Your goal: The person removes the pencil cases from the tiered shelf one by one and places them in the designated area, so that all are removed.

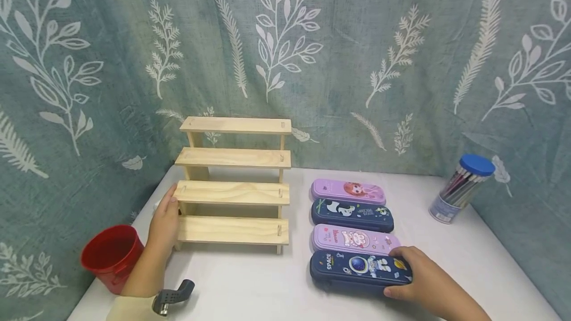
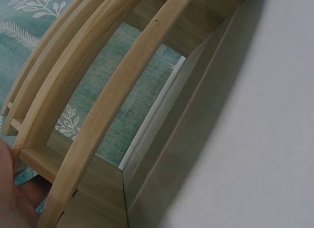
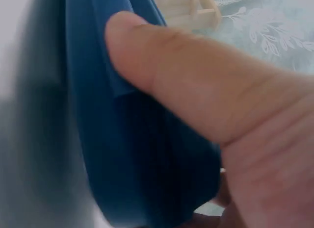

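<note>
Here the space pencil case (image 1: 360,270) at the table's front edge is grasped by the right hand (image 1: 421,281); the empty wooden rack (image 1: 233,185) is steadied by the flat left hand (image 1: 164,222), with all four cases unplaced

1. Head view: looks forward and down from above the near edge of the white table (image 1: 250,286), taking in the wooden stepped shelf (image 1: 233,187), four pencil cases and the leaf-print curtain (image 1: 357,53) behind.
2. Left wrist view: very near, low at table level, looking along and up through the shelf's slats (image 2: 113,105) toward the curtain.
3. Right wrist view: extremely close, filled by the thumb (image 3: 162,76) and the navy pencil case (image 3: 122,154); the shelf appears far off, shared with both other views.
</note>
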